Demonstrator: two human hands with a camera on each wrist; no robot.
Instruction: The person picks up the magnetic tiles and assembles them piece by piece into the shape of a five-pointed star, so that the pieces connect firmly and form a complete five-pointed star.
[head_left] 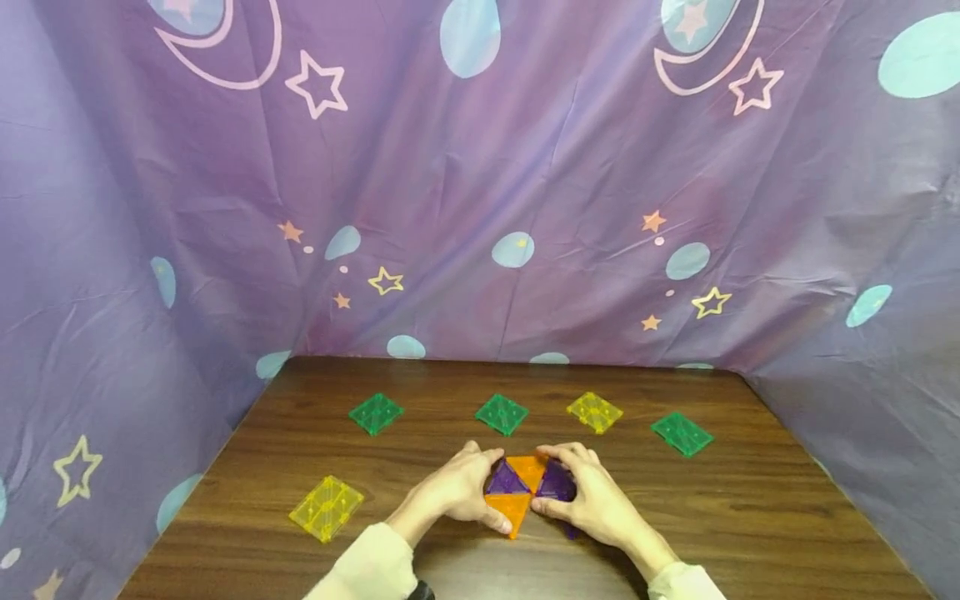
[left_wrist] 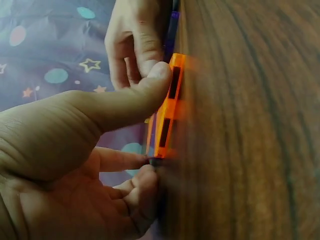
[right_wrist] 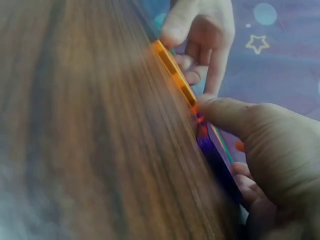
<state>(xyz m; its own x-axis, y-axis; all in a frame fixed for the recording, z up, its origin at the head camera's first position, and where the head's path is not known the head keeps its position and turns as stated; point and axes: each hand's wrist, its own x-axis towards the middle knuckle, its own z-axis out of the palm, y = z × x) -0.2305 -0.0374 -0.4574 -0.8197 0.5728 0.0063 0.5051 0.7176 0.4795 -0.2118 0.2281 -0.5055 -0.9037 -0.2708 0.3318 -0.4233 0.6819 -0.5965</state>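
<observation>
Triangular magnetic tiles lie flat on the table in a fan, points meeting near the middle. An orange triangle (head_left: 527, 469) is at the back, with a purple triangle (head_left: 506, 477) to its left and another orange triangle (head_left: 512, 511) in front of that. My left hand (head_left: 467, 487) grips these two left tiles, thumb on the front orange one's edge and fingertips at the far side. The right hand (head_left: 596, 496) holds a dark purple triangle (head_left: 557, 482) between thumb and fingers, its index fingertip at the back orange tile. More purple shows under the right palm, mostly hidden.
Along the back of the wooden table (head_left: 757, 508) lie green square tiles (head_left: 377, 413), (head_left: 502, 414), (head_left: 682, 433) and a yellow square tile (head_left: 595, 412). Another yellow tile (head_left: 327, 507) is left of the left hand. A patterned purple curtain (head_left: 480, 183) encloses the back and sides.
</observation>
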